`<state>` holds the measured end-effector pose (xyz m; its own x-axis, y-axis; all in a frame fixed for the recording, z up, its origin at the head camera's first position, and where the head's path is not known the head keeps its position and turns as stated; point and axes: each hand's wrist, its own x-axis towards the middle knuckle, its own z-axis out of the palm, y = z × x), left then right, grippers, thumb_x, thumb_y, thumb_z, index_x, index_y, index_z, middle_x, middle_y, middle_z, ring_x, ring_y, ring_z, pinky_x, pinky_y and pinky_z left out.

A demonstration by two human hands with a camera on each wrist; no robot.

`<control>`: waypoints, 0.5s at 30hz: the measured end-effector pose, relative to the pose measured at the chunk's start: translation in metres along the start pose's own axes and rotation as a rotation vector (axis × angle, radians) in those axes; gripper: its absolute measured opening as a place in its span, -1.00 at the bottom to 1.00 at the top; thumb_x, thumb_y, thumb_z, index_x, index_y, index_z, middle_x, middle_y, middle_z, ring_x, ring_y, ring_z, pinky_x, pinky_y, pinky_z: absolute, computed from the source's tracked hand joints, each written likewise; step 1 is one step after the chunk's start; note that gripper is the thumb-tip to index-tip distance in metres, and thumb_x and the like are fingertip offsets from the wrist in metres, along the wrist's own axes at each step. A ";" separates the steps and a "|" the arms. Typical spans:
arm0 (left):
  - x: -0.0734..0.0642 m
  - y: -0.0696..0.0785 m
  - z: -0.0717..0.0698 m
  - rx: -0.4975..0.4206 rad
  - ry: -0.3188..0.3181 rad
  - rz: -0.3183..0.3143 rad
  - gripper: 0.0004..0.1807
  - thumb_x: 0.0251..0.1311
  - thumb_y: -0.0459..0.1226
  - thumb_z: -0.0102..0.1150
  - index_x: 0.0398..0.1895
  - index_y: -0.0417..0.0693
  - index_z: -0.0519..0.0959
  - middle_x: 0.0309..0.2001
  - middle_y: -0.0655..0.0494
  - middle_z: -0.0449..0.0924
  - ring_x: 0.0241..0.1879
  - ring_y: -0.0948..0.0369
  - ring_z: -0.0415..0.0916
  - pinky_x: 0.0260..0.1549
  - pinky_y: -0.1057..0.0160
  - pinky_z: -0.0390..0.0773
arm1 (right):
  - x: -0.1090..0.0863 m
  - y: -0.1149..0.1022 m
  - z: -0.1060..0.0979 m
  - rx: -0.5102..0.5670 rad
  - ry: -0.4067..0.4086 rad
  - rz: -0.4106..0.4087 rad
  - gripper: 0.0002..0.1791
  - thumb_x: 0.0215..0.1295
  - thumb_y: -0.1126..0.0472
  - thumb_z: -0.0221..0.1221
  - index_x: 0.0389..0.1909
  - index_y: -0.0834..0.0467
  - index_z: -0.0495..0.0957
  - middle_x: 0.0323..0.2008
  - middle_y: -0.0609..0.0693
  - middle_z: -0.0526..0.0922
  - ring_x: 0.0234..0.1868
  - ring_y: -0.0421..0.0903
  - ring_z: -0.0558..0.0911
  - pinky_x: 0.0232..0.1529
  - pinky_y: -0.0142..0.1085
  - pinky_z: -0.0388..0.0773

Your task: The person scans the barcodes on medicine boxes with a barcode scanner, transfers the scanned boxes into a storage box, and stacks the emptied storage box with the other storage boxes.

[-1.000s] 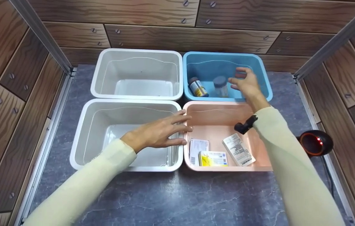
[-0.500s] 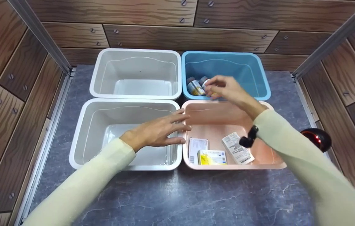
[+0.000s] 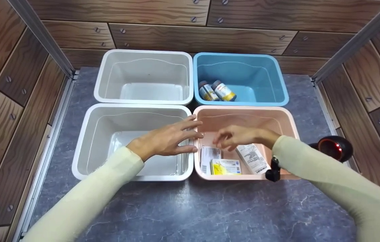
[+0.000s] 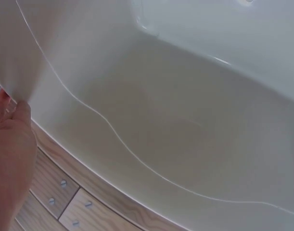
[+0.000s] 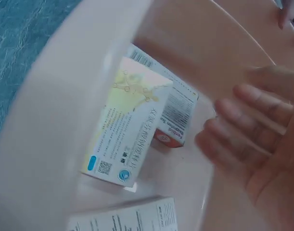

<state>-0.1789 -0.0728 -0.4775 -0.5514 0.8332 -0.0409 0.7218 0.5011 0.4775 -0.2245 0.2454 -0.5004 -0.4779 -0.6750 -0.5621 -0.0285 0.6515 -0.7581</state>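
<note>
My left hand (image 3: 163,139) reaches over the front white bin (image 3: 136,107), its spread fingers at the rim beside the pink bin (image 3: 296,129). Inside the pink bin, my right hand (image 3: 240,136) hovers with loosely bent fingers and nothing in them. Below it lie a yellow-and-white medicine box (image 3: 226,167), a white medicine box with a barcode (image 3: 210,155) and a printed white medicine box (image 3: 253,158). The right wrist view shows the yellow-and-white box (image 5: 130,120) overlapping the barcoded one (image 5: 178,103). Two labelled bottles (image 3: 223,90) lie side by side in the blue bin (image 3: 240,55).
A second white bin (image 3: 146,52) stands at the back left, against the blue one. A black device with red lights (image 3: 336,149) sits right of the pink bin. Wood-patterned walls (image 3: 203,37) enclose the grey marbled surface (image 3: 183,208) on three sides.
My right hand has let go of a bottle beside the other one in the blue bin, then moved back toward me into the pink bin. The left hand has stayed in place.
</note>
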 end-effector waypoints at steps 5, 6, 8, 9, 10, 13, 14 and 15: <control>0.000 0.000 -0.001 -0.011 -0.006 -0.015 -0.36 0.62 0.15 0.12 0.57 0.06 0.51 0.75 -0.02 0.12 0.80 -0.04 -0.14 0.70 -0.11 0.18 | 0.005 0.010 0.007 -0.067 -0.035 0.059 -0.53 0.48 0.31 0.19 0.33 0.44 0.52 0.24 0.42 0.64 0.16 0.16 0.68 0.10 -0.05 0.79; 0.001 0.000 -0.001 -0.011 -0.006 -0.013 -0.37 0.62 0.15 0.12 0.57 0.06 0.51 0.75 -0.02 0.12 0.80 -0.04 -0.13 0.70 -0.11 0.18 | 0.005 0.011 0.008 -0.077 -0.044 0.073 -0.53 0.49 0.30 0.22 0.33 0.42 0.53 0.25 0.41 0.64 0.15 0.11 0.67 0.06 -0.12 0.78; 0.001 0.000 -0.001 -0.010 -0.007 -0.007 -0.37 0.62 0.14 0.13 0.57 0.05 0.51 0.75 -0.03 0.13 0.80 -0.04 -0.13 0.70 -0.11 0.19 | 0.005 0.013 0.010 -0.107 -0.076 0.097 -0.52 0.50 0.27 0.26 0.35 0.36 0.54 0.26 0.37 0.66 0.13 0.03 0.66 0.00 -0.25 0.70; 0.002 0.000 -0.001 -0.010 -0.007 -0.004 -0.37 0.62 0.14 0.13 0.57 0.05 0.51 0.75 -0.04 0.14 0.79 -0.04 -0.12 0.70 -0.12 0.19 | 0.005 0.015 0.012 -0.117 -0.100 0.109 -0.51 0.50 0.25 0.28 0.36 0.33 0.54 0.27 0.35 0.66 0.15 0.01 0.66 -0.01 -0.28 0.68; 0.002 0.000 -0.001 -0.010 -0.007 -0.002 -0.36 0.62 0.14 0.13 0.57 0.04 0.51 0.75 -0.05 0.14 0.79 -0.05 -0.12 0.69 -0.12 0.20 | 0.004 0.016 0.013 -0.122 -0.124 0.124 -0.50 0.51 0.22 0.30 0.38 0.31 0.54 0.28 0.32 0.66 0.17 0.00 0.66 0.02 -0.25 0.69; 0.001 -0.001 -0.001 -0.010 -0.009 -0.004 -0.36 0.62 0.14 0.12 0.58 0.05 0.50 0.75 -0.06 0.14 0.79 -0.05 -0.13 0.69 -0.12 0.20 | 0.004 0.018 0.018 -0.150 -0.186 0.139 -0.49 0.53 0.18 0.31 0.40 0.26 0.53 0.30 0.29 0.67 0.26 0.04 0.65 0.18 -0.10 0.71; 0.001 -0.001 0.000 -0.010 -0.011 -0.007 -0.36 0.62 0.15 0.12 0.58 0.06 0.50 0.75 -0.05 0.14 0.80 -0.04 -0.13 0.69 -0.12 0.19 | 0.004 0.019 0.020 -0.163 -0.199 0.135 -0.50 0.53 0.18 0.31 0.39 0.26 0.53 0.30 0.29 0.67 0.29 0.06 0.65 0.26 -0.04 0.69; 0.001 -0.001 0.000 -0.011 -0.012 -0.011 -0.36 0.62 0.15 0.12 0.59 0.06 0.49 0.75 -0.04 0.13 0.80 -0.04 -0.14 0.70 -0.12 0.19 | 0.004 0.020 0.021 -0.168 -0.211 0.127 -0.50 0.54 0.19 0.30 0.39 0.26 0.52 0.30 0.29 0.66 0.32 0.10 0.64 0.32 0.02 0.66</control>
<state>-0.1800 -0.0725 -0.4776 -0.5542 0.8304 -0.0572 0.7107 0.5079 0.4869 -0.2086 0.2487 -0.5247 -0.2942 -0.6299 -0.7188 -0.1336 0.7718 -0.6217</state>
